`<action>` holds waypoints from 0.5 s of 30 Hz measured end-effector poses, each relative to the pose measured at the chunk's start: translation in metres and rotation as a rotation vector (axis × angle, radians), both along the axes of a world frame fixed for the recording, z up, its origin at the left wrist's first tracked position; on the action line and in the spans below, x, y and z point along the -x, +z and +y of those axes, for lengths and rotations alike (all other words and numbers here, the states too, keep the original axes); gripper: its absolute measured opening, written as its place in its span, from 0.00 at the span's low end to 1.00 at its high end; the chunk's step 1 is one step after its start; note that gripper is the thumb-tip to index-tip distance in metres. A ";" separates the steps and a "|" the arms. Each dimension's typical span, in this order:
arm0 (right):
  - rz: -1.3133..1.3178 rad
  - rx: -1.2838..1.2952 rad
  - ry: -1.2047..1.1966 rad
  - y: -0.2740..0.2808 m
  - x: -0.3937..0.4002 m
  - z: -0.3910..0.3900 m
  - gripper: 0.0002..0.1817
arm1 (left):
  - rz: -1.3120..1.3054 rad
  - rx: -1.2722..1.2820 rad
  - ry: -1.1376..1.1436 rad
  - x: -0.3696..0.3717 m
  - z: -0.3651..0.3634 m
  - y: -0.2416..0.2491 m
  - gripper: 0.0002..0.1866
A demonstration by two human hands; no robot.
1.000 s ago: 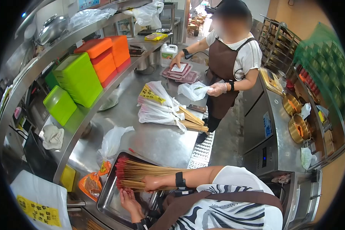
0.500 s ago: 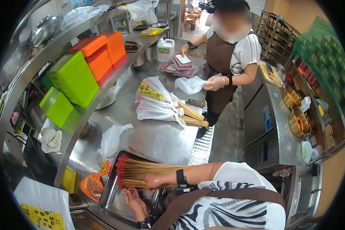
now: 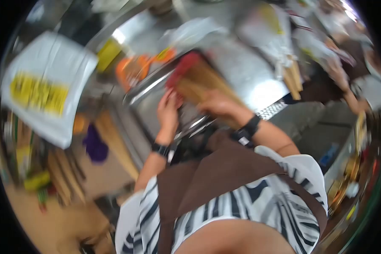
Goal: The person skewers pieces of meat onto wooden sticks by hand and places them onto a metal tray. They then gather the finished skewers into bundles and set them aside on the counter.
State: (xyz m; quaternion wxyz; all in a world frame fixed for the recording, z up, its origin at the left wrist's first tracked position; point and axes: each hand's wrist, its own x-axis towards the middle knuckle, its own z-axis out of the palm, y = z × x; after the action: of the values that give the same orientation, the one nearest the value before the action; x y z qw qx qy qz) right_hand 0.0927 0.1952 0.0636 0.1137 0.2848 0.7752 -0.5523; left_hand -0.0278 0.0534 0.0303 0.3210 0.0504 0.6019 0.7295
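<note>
A bundle of thin wooden skewers (image 3: pixel 211 80) with red ends lies across the back part of a metal tray (image 3: pixel 150 99). My right hand (image 3: pixel 218 103) is closed on the skewers near their middle. Beside the red ends, at the bundle's near side, is my left hand (image 3: pixel 169 108); its fingers point up at the ends and are smeared by motion, so their hold is unclear. Both wrists carry black bands.
An orange bag (image 3: pixel 133 72) sits beyond the tray's left corner. A white bag with a yellow label (image 3: pixel 51 89) hangs at the left. Wrapped skewer bundles (image 3: pixel 283 46) lie at the back right, near a co-worker's arm (image 3: pixel 340 78). A purple item (image 3: pixel 95 144) is lower left.
The view has swung down and turned, and is now blurred. My right hand is still on the skewers, my left still near the red ends. The co-worker's hand is now by the wrapped bundles.
</note>
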 end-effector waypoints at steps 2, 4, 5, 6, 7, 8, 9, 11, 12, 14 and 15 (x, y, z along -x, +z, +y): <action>0.079 0.138 -0.177 -0.016 -0.004 0.003 0.13 | 0.011 0.054 -0.014 0.006 -0.002 -0.014 0.16; 0.168 0.214 -0.204 -0.025 -0.007 0.000 0.13 | 0.004 0.075 0.013 -0.001 -0.009 -0.022 0.17; 0.154 0.260 -0.227 -0.004 -0.006 0.001 0.12 | -0.052 0.071 0.053 -0.006 -0.008 -0.016 0.18; 0.138 0.300 -0.259 0.007 -0.007 0.001 0.11 | -0.110 0.060 0.085 -0.009 -0.009 -0.014 0.20; 0.133 0.300 -0.247 0.005 -0.008 0.002 0.11 | -0.114 0.060 0.097 -0.011 -0.013 -0.016 0.20; 0.112 0.448 -0.239 0.006 -0.009 0.003 0.10 | -0.154 0.066 -0.011 -0.014 -0.017 -0.016 0.21; 0.085 0.594 -0.233 0.003 -0.008 0.004 0.10 | -0.201 0.070 -0.123 -0.017 -0.019 -0.019 0.22; 0.076 0.613 -0.206 0.004 -0.008 0.007 0.09 | -0.247 0.024 -0.251 -0.026 -0.019 -0.010 0.21; 0.075 0.636 -0.185 0.004 -0.007 0.008 0.09 | -0.301 -0.066 -0.418 -0.031 -0.018 -0.006 0.20; 0.075 0.658 -0.160 0.005 -0.005 0.005 0.08 | -0.338 -0.179 -0.611 -0.038 -0.014 -0.003 0.16; 0.084 0.681 -0.144 0.007 -0.003 0.004 0.08 | -0.337 -0.181 -0.614 -0.037 -0.013 -0.005 0.16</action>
State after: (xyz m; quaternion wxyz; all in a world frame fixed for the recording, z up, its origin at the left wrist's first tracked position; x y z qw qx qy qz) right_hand 0.0957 0.1995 0.0703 0.1310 0.2614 0.5285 -0.7970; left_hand 0.0095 0.0405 0.0252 0.6140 0.1359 0.4305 0.6474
